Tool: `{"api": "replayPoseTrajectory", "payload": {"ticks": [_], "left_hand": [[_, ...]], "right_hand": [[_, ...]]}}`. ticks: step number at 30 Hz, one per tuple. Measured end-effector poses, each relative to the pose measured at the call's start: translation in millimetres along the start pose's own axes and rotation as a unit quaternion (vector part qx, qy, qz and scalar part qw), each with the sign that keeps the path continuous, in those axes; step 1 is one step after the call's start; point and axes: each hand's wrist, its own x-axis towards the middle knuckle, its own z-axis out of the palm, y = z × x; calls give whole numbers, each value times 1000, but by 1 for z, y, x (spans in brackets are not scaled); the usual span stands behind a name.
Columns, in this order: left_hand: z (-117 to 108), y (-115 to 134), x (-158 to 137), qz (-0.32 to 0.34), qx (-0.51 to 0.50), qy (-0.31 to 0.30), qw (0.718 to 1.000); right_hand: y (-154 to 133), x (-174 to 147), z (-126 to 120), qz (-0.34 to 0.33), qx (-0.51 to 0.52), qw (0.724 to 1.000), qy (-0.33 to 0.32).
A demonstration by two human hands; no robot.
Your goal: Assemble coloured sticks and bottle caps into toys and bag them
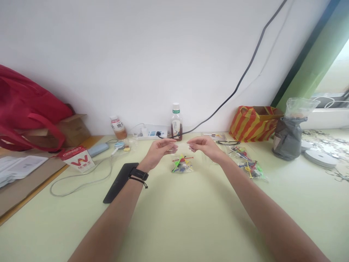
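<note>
My left hand (163,150) and my right hand (205,147) are raised over the table, facing each other. Each pinches one upper side of a clear plastic bag (182,165). Small bright plastic pieces in green, red, yellow, blue and white lie bunched in its bottom. The film between my fingertips is hard to see. Whether the bag's bottom touches the table cannot be made out. Right of my right hand lie more clear bags of colourful pieces (253,170), partly behind my forearm.
A black tablet-like slab (117,187) lies by my left forearm. Behind my hands stand a dark drink bottle (176,123) and a power strip (152,133). A striped bag (252,123) and a grey bag (288,140) stand right; a red-white box (79,159) and cable (79,175) are left.
</note>
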Motion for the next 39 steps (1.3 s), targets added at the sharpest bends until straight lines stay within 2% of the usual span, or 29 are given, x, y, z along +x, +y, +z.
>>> {"api": "replayPoseTrajectory", "payload": {"ticks": [9,13,16,22,29,39], "left_hand": [[1,4,-2,46,13,-5,999],[9,4,-3,28,75,-10,997],[11,5,-3,26,109,-40,993],[7,11,-5,28,126,-43,991],[5,21,-6,26,136,-48,989],[-9,23,-4,27,168,-49,984]], "right_hand": [[7,2,-1,25,24,999,16],[3,1,3,4,60,998,-3],[-5,-2,7,-16,23,1000,0],[-13,-3,7,-19,-79,996,-25],[-12,-4,6,-18,-97,995,-14],[-16,-4,3,-14,-90,995,-48]]}}
